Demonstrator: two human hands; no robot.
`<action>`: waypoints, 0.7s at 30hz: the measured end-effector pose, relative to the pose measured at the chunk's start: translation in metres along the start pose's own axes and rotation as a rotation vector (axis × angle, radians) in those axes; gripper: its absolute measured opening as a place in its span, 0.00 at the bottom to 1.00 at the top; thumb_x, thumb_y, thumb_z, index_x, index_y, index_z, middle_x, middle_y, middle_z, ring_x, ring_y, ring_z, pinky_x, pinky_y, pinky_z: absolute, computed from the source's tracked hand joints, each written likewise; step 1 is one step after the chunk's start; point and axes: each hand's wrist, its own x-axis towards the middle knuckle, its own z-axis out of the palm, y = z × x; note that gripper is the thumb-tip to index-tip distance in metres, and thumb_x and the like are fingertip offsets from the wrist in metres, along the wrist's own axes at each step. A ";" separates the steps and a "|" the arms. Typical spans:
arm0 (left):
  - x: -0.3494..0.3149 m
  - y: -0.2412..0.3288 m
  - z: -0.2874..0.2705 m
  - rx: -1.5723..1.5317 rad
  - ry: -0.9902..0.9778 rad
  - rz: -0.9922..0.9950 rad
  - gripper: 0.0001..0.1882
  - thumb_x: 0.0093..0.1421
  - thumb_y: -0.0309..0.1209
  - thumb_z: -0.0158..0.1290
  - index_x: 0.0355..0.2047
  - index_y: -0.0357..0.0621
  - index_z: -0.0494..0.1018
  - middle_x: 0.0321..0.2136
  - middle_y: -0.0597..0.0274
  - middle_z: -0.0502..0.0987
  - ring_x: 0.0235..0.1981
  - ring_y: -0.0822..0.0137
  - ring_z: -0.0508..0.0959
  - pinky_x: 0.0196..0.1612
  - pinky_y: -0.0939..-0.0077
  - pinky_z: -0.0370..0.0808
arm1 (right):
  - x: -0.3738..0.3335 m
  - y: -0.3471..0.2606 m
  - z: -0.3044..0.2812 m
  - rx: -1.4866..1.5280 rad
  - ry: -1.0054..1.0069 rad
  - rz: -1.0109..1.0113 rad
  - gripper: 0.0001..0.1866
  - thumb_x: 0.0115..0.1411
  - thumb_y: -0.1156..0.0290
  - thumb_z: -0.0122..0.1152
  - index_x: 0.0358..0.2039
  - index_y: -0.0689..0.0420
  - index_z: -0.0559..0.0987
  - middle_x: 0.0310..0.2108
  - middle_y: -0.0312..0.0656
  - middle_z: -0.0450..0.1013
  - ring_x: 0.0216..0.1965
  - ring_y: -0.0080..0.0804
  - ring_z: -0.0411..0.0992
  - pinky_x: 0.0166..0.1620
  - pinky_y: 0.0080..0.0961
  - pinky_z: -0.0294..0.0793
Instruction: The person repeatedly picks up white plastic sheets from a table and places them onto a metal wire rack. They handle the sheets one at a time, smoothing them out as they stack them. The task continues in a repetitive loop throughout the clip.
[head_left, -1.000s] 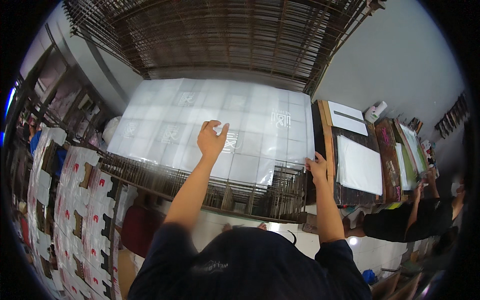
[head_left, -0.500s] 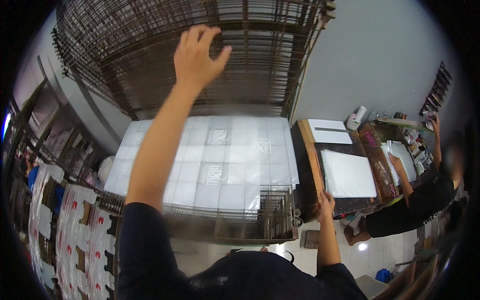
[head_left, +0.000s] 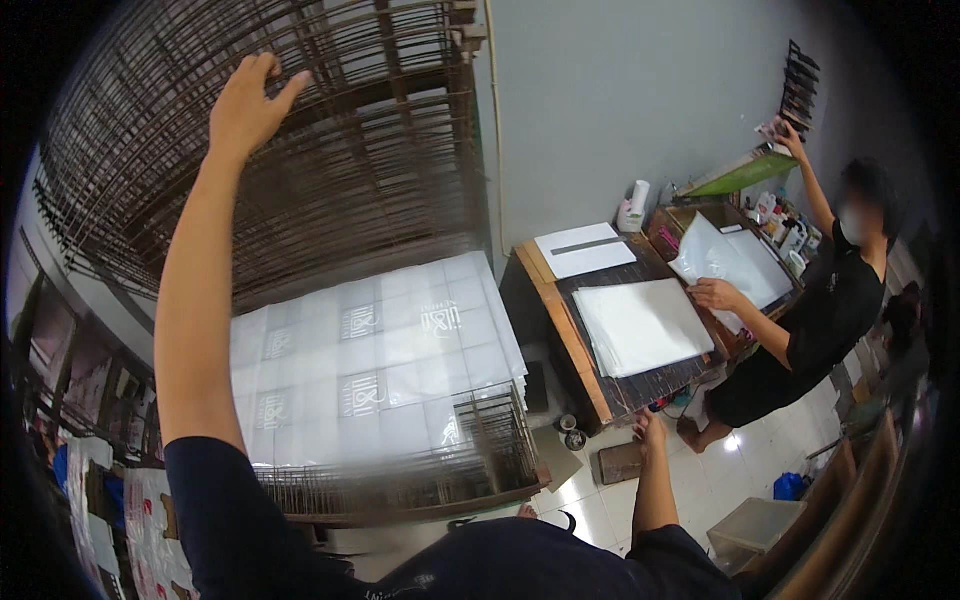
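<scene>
My left hand [head_left: 250,110] is raised in front of the raised wire trays of a drying rack [head_left: 340,130], its thumb apart from the bent fingers and nothing seen in it. Below, printed translucent plastic sheets [head_left: 400,390] lie side by side on a lower wire tray; white motifs repeat across them. Blur crosses their near and far edges. Low at my right side, my right hand [head_left: 650,430] is just off the front edge of a wooden table [head_left: 580,370], fingers loosely bent and apart, holding nothing visible. On that table rests a stack of translucent sheets [head_left: 645,325].
A co-worker [head_left: 825,290] at the right lifts a translucent sheet [head_left: 705,250] with one hand and holds up a green-faced frame [head_left: 745,172] with the other. A white board [head_left: 585,250] lies at the table's back. On the floor stand a brown block [head_left: 620,463] and a pale bin [head_left: 755,525].
My view has turned right. My right hand has come away from the table's edge and stack corner. The co-worker has lifted a sheet. My left hand stays raised by the rack.
</scene>
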 end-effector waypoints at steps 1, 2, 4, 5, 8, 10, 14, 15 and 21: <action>0.000 0.003 0.001 -0.059 0.003 -0.001 0.24 0.56 0.53 0.48 0.41 0.46 0.68 0.35 0.58 0.73 0.35 0.57 0.74 0.37 0.65 0.70 | 0.011 0.000 0.003 0.018 0.000 0.024 0.14 0.51 0.53 0.60 0.30 0.46 0.70 0.20 0.30 0.67 0.25 0.26 0.66 0.27 0.25 0.62; 0.000 0.021 -0.008 -0.122 -0.206 -0.106 0.24 0.56 0.52 0.48 0.38 0.43 0.68 0.27 0.56 0.74 0.28 0.54 0.74 0.33 0.65 0.68 | 0.031 0.003 0.000 0.103 -0.061 0.052 0.18 0.51 0.50 0.59 0.35 0.47 0.71 0.23 0.32 0.68 0.26 0.27 0.66 0.29 0.26 0.63; -0.008 0.025 -0.007 -0.113 -0.139 -0.035 0.23 0.57 0.51 0.48 0.36 0.41 0.69 0.24 0.56 0.74 0.24 0.54 0.74 0.30 0.66 0.68 | 0.060 0.008 0.005 0.251 -0.110 0.088 0.28 0.51 0.44 0.57 0.46 0.49 0.68 0.34 0.38 0.68 0.34 0.32 0.67 0.37 0.31 0.65; -0.014 0.032 -0.011 -0.117 -0.113 -0.048 0.23 0.57 0.50 0.48 0.35 0.40 0.70 0.25 0.55 0.74 0.24 0.55 0.73 0.31 0.67 0.68 | 0.069 0.004 0.012 0.318 -0.077 0.093 0.35 0.51 0.41 0.55 0.52 0.50 0.65 0.42 0.43 0.68 0.40 0.36 0.68 0.42 0.34 0.67; -0.041 0.039 -0.026 -0.123 -0.037 0.014 0.18 0.59 0.44 0.48 0.38 0.40 0.72 0.30 0.55 0.76 0.30 0.57 0.75 0.35 0.71 0.69 | 0.095 -0.005 0.029 0.651 -0.144 0.124 0.45 0.51 0.34 0.48 0.60 0.52 0.53 0.58 0.53 0.54 0.58 0.48 0.56 0.57 0.41 0.57; -0.058 0.043 -0.046 -0.110 -0.105 0.013 0.17 0.60 0.42 0.48 0.39 0.40 0.73 0.33 0.55 0.76 0.33 0.60 0.76 0.38 0.73 0.70 | 0.110 -0.009 0.047 0.830 -0.139 0.118 0.48 0.50 0.31 0.43 0.61 0.53 0.50 0.60 0.55 0.51 0.61 0.50 0.52 0.59 0.44 0.52; -0.099 0.050 -0.079 -0.217 -0.228 0.035 0.20 0.62 0.42 0.45 0.43 0.39 0.73 0.36 0.53 0.76 0.35 0.63 0.76 0.38 0.74 0.70 | 0.116 -0.028 0.074 1.118 -0.062 0.133 0.55 0.45 0.23 0.36 0.62 0.53 0.49 0.61 0.53 0.52 0.62 0.50 0.50 0.59 0.50 0.51; -0.109 0.048 -0.083 -0.274 -0.256 0.041 0.21 0.62 0.43 0.44 0.44 0.38 0.73 0.37 0.53 0.76 0.35 0.63 0.76 0.38 0.74 0.70 | 0.113 -0.035 0.077 1.187 -0.046 0.141 0.56 0.43 0.21 0.35 0.62 0.53 0.49 0.61 0.52 0.52 0.62 0.49 0.49 0.59 0.51 0.50; -0.184 0.072 -0.121 -0.218 -0.318 -0.028 0.23 0.64 0.43 0.39 0.42 0.35 0.74 0.32 0.55 0.78 0.25 0.68 0.74 0.27 0.75 0.68 | 0.133 -0.017 0.082 1.348 0.046 0.084 0.49 0.50 0.31 0.40 0.61 0.56 0.52 0.62 0.48 0.51 0.63 0.46 0.48 0.61 0.51 0.47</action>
